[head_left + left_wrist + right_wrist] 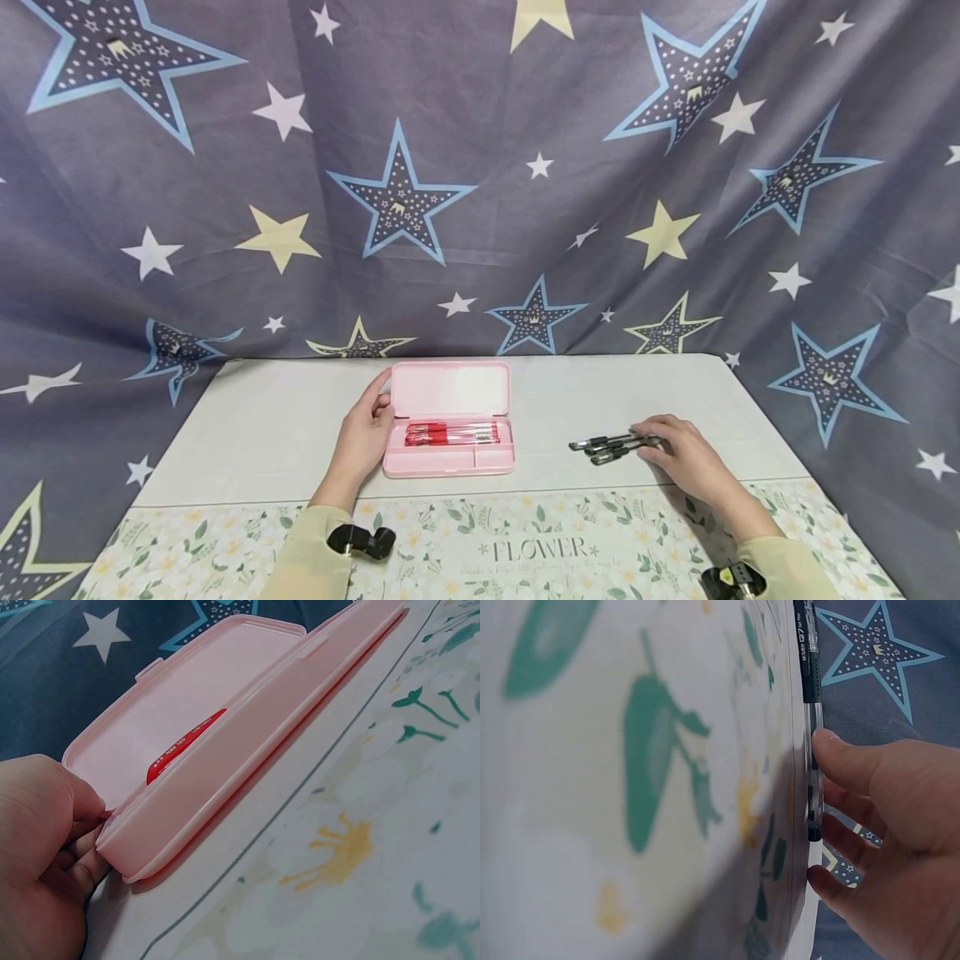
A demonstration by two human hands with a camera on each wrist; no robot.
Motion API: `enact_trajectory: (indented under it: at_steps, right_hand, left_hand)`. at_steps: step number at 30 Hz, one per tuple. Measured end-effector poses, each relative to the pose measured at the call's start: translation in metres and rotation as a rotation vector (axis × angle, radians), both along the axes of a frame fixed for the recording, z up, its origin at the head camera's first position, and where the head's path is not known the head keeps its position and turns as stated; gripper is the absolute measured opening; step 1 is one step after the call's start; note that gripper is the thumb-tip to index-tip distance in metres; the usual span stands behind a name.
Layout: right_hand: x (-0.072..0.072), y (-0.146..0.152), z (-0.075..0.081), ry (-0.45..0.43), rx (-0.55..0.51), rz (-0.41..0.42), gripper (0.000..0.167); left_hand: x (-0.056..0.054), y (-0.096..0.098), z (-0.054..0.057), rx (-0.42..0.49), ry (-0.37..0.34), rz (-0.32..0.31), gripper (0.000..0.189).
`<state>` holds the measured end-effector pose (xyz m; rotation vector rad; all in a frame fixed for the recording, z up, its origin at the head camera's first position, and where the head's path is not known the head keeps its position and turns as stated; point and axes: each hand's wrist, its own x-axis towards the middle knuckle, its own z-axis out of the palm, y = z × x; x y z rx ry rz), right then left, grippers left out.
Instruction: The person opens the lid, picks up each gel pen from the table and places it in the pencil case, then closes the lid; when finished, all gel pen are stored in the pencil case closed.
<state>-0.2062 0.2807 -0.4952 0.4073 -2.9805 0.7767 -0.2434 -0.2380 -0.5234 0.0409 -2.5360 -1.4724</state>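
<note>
A pink plastic pencil case [450, 472] sits on the table with its lid [427, 392] raised. Several red gel pens [427, 435] lie in its long back compartment; the front compartments hold nothing visible. My left hand [365, 437] grips the case's left end, the thumb by the hinge corner. In the left wrist view, fingers [86, 870] curl against that end. To the right of the case, my right hand [686, 454] holds several black gel pens [607, 446] near their ends, caps pointing left. The right wrist view shows the thumb on one clear-barrelled pen [814, 735], close over the tabletop.
The table [285, 417] is white, with a floral strip [555, 525] reading "FLOWER" along the near side. A grey star-patterned curtain [480, 225] hangs behind it and round both sides. Dark wrist cameras [362, 541] sit on both sleeves.
</note>
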Motion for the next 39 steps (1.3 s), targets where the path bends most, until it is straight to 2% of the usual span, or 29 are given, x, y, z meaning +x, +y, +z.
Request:
enact_trajectory:
  at_steps: [11, 28, 39]
  right_hand:
    - [0.0001, -0.0009, -0.0014, 0.015, 0.021, -0.013, 0.034]
    - [0.0014, -0.0042, 0.0008, -0.015, -0.005, -0.052, 0.024]
    - [0.0004, -0.0039, 0.0018, 0.005, 0.000, -0.035, 0.016]
  left_hand:
    - [0.0012, 0.0005, 0.0014, 0.009, -0.008, 0.003, 0.063]
    - [0.0012, -0.0002, 0.0020, 0.003, -0.021, -0.001, 0.063]
    - [-0.0001, 0.0001, 0.0020, -0.004, -0.033, 0.004, 0.063]
